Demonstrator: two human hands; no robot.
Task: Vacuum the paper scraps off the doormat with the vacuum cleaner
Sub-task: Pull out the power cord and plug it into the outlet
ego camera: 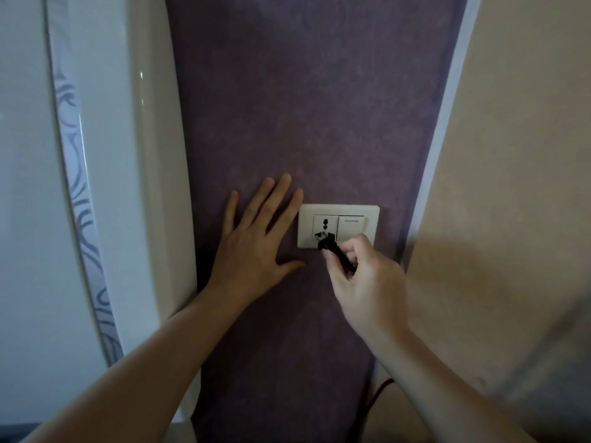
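Head view shows the right hand (364, 282) with its grip closed around a black plug (334, 252), prongs at the wall socket (338, 226) on purple wallpaper (303, 107). Left hand (256, 231) lies flat, fingers spread and holding nothing, just beside the socket plate; the doormat is out of sight.

Both forearms are seen bare to the left hand (256, 247) and right hand (367, 282); no sleeves, rings or watch are worn.

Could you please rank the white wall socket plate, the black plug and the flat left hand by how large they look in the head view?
1. Flat left hand on the purple wall, though it may sit nearer the camera.
2. White wall socket plate.
3. Black plug, partly hidden by the right hand's fingers.
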